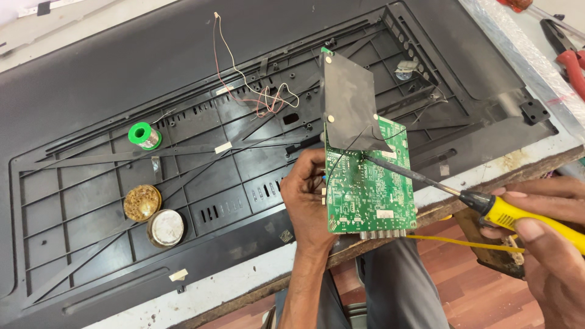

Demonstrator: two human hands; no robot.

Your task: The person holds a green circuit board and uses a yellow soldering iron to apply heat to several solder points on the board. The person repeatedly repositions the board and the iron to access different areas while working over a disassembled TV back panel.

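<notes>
Green circuit board [372, 183] is what we're working on. We hold it upright on its bottom edge, over the near edge of the workbench [244, 283]. A black insulating sheet [348, 103] is folded up off its top half, two pale round pads showing on it.

Left hand [308, 195]: clenched around the board's left edge, fingers behind it, thumb side toward us. Firm grip.

Right hand [548, 244]: closed around the yellow handle of a soldering iron [475, 198]. The dark shaft runs up-left and the tip sits on the board face, just below the lower corner of the black sheet. A yellow cord [463, 244] trails from the handle area across the gap below the bench.

Around it: the board stands in front of a large black plastic TV back cover [152, 73], lying inside-up on the bench, ribs and vent slots visible. On the cover: a green solder spool [144, 135] to the left, and nearer us a round brass-coloured tin [142, 202] touching an open tin with pale grey contents [166, 228]. Thin red and white wires [256, 91] loop over the cover's middle. Red-handled pliers [570, 52] are at the far right, well apart from our hands. Reddish floor [463, 298] below.
</notes>
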